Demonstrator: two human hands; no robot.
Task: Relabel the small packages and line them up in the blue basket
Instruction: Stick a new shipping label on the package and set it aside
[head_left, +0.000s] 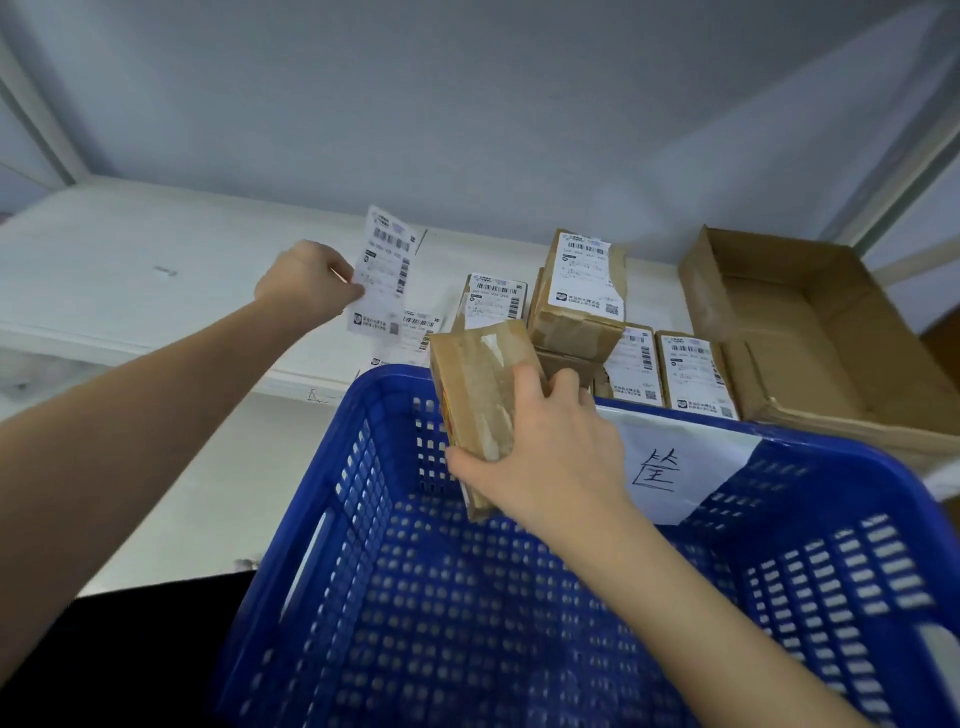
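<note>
Head view looked down over a white shelf (130, 270) with a blue basket (363, 545) held close against its front edge. The left hand (306, 283) was raised above the shelf, its fingers and thumb pinching one edge of a white shipping label (387, 270), which hung upright and clear of the surface. More loose labels (415, 332) lay flat on the shelf just below it.

The right hand (550, 457) reached over the basket's far wall and gripped a small brown package (478, 395), thumb on the left side and fingers curled over the right edge. That package stood tilted, its taped brown face toward the camera, its lower end inside the basket near the far wall and its top above the rim. No label showed on the visible face.

Beyond the basket, several labelled packages (680, 374) sat on the shelf, some lying flat side by side, and one box (579, 291) stacked on top of others. An open cardboard carton (810, 332) stood at the right end of the shelf, just beside them. A white paper sign (675, 467) with a handwritten character was taped to the basket's far wall, next to the right hand. The rest of the basket's perforated floor was blurred.
</note>
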